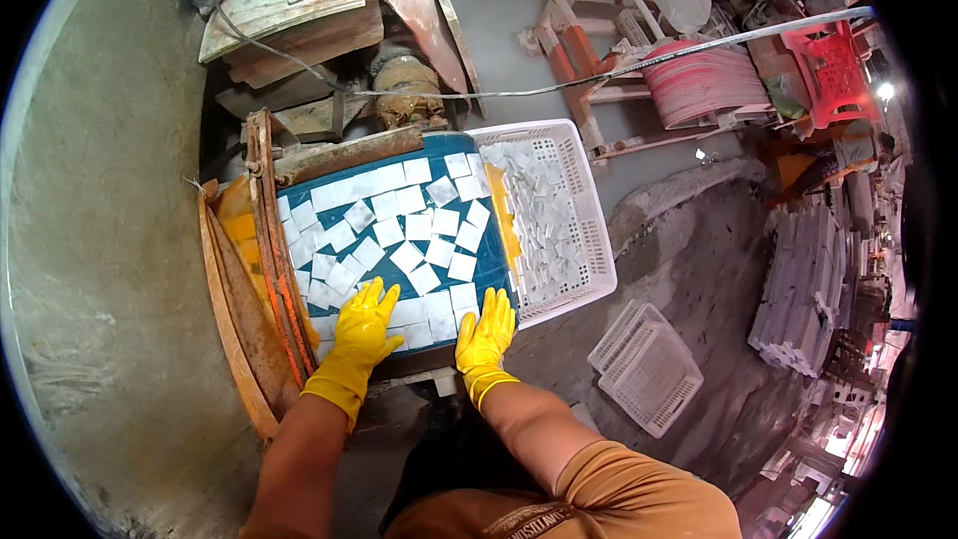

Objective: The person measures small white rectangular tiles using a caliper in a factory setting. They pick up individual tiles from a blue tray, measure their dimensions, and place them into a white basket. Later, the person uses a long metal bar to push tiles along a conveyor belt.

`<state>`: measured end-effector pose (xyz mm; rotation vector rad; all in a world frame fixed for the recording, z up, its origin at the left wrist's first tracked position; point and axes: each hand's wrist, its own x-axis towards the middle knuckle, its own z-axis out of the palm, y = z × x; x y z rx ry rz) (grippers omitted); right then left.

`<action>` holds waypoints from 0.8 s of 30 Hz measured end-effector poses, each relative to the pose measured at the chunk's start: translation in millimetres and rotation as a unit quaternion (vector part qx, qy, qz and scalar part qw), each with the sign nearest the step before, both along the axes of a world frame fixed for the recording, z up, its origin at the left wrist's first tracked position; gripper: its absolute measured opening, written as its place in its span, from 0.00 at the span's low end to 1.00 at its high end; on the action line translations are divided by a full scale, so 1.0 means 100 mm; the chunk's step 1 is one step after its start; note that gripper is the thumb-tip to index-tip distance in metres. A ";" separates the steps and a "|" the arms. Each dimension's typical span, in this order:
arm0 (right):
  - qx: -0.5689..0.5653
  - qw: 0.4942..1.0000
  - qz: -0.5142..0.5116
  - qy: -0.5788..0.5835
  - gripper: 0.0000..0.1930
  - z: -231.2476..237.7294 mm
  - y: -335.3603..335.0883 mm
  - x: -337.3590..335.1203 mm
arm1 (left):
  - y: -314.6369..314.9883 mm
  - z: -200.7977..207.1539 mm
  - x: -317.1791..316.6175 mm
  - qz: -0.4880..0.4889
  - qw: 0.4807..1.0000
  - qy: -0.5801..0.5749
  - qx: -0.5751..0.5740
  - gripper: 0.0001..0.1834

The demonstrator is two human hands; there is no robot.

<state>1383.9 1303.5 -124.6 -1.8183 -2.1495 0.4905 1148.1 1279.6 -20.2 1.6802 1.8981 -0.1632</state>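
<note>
Both my hands wear yellow rubber gloves. Small white square tiles (417,227) lie scattered over a blue flat surface (489,260), some turned at angles, others lined up edge to edge at the far and near sides. My left hand (364,327) rests on tiles at the near left, fingers stretched out, thumb apart. At the near right corner, my right hand (485,335) lies flat with fingers extended, beside the end of the near tile row. Neither hand grips anything that I can see. The gloves hide some tiles beneath them.
A white plastic basket (597,230) full of tiles adjoins the surface's right edge. Rusty metal bars (271,240) run along its left. Another white basket (654,369) sits on the floor at right. A cable (539,90) crosses beyond, and stacked slabs (798,284) stand far right.
</note>
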 end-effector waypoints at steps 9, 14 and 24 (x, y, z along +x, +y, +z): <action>0.006 1.000 0.006 -0.009 0.34 0.05 -0.01 -0.03 | 0.01 -0.12 0.28 0.027 0.997 0.065 0.011 0.50; 0.005 1.000 0.004 0.000 0.36 0.06 -0.03 -0.03 | 0.10 -0.13 0.40 0.032 0.993 0.093 -0.058 0.52; 0.000 1.000 0.011 0.012 0.39 0.10 -0.03 -0.06 | 0.11 -0.14 0.45 0.056 0.993 0.078 -0.072 0.50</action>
